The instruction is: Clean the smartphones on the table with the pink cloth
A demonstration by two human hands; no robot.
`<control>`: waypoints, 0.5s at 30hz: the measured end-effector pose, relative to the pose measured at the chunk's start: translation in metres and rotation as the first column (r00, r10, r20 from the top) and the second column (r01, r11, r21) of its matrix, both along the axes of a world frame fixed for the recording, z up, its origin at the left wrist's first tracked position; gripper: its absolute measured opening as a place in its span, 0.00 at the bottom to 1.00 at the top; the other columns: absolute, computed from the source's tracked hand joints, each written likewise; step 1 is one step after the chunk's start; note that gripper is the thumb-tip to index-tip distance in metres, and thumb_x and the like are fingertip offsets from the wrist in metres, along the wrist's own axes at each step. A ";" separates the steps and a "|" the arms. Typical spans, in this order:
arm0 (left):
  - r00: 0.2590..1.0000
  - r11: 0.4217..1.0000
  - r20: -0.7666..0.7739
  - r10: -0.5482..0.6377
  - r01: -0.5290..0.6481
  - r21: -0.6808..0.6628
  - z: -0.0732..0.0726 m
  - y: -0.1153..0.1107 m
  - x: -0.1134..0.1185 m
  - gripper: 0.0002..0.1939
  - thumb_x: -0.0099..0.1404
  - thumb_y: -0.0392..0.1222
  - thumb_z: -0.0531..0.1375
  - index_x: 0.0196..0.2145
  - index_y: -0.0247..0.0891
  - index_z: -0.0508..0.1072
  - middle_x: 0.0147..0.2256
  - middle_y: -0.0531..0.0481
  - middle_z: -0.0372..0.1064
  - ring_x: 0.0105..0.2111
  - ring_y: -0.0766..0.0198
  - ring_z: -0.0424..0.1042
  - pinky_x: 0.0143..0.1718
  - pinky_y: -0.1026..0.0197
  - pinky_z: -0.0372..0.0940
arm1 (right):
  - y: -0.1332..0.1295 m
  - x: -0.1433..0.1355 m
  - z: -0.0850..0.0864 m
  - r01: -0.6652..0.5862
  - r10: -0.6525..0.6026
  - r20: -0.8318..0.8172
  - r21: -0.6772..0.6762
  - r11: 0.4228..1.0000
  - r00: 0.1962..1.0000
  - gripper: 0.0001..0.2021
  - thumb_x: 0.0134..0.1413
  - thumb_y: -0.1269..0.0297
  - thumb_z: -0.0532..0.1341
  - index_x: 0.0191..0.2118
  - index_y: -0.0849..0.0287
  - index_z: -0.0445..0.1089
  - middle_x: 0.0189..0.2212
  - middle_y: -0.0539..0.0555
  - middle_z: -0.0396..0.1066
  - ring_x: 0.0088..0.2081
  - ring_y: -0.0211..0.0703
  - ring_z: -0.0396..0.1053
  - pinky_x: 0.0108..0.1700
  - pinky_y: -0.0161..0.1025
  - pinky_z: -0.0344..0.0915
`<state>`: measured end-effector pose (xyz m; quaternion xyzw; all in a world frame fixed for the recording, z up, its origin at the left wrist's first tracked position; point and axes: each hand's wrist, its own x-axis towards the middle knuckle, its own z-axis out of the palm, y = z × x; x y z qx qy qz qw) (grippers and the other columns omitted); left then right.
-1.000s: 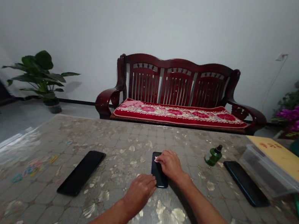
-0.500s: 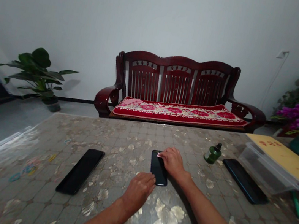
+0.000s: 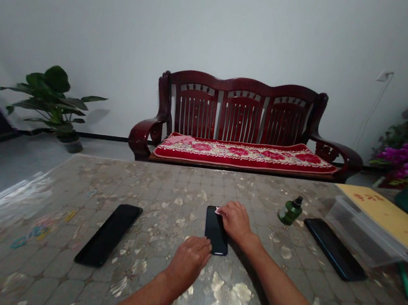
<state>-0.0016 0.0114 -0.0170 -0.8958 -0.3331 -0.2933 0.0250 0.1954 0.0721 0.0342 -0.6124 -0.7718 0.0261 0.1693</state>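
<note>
"The right hand (image 3: 236,222) has slid toward the phone's (image 3: 216,237) far end, pinching a pale scrap (image 3: 218,210)."
"Left hand (image 3: 188,259)?"
"At its near-left edge; can't tell if gripping. Lengthwise, it points away."

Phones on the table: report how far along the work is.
Done: cannot tell. In hand: the middle phone, right hand holding a pale scrap at its far end, left hand at its near edge. Possibly left: the left phone and right phone, both lying untouched.
</note>
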 end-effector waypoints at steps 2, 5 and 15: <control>1.000 1.000 0.002 0.001 -0.001 -0.002 0.000 0.000 0.000 0.06 0.67 0.32 0.61 0.41 0.36 0.77 0.41 0.44 0.80 0.41 0.54 0.79 0.44 0.51 0.75 | -0.004 -0.002 -0.002 -0.052 0.052 -0.006 0.009 0.999 0.999 0.12 0.63 0.71 0.58 0.40 0.53 0.80 0.38 0.55 0.75 0.45 0.47 0.66 0.46 0.40 0.55; 1.000 1.000 0.002 0.004 -0.004 -0.011 0.001 0.000 0.001 0.06 0.67 0.32 0.61 0.41 0.36 0.77 0.41 0.45 0.80 0.41 0.54 0.79 0.43 0.51 0.75 | -0.009 -0.002 -0.004 -0.144 0.144 -0.015 0.014 0.990 0.989 0.12 0.63 0.71 0.58 0.38 0.52 0.79 0.37 0.54 0.74 0.45 0.45 0.66 0.47 0.39 0.55; 1.000 1.000 -0.002 0.013 -0.013 -0.019 0.002 0.004 0.003 0.06 0.66 0.31 0.62 0.40 0.35 0.77 0.40 0.44 0.80 0.40 0.54 0.79 0.43 0.51 0.75 | -0.005 -0.010 -0.006 -0.052 0.052 0.004 0.013 0.999 0.999 0.12 0.64 0.70 0.58 0.42 0.51 0.79 0.39 0.54 0.74 0.45 0.47 0.66 0.47 0.40 0.55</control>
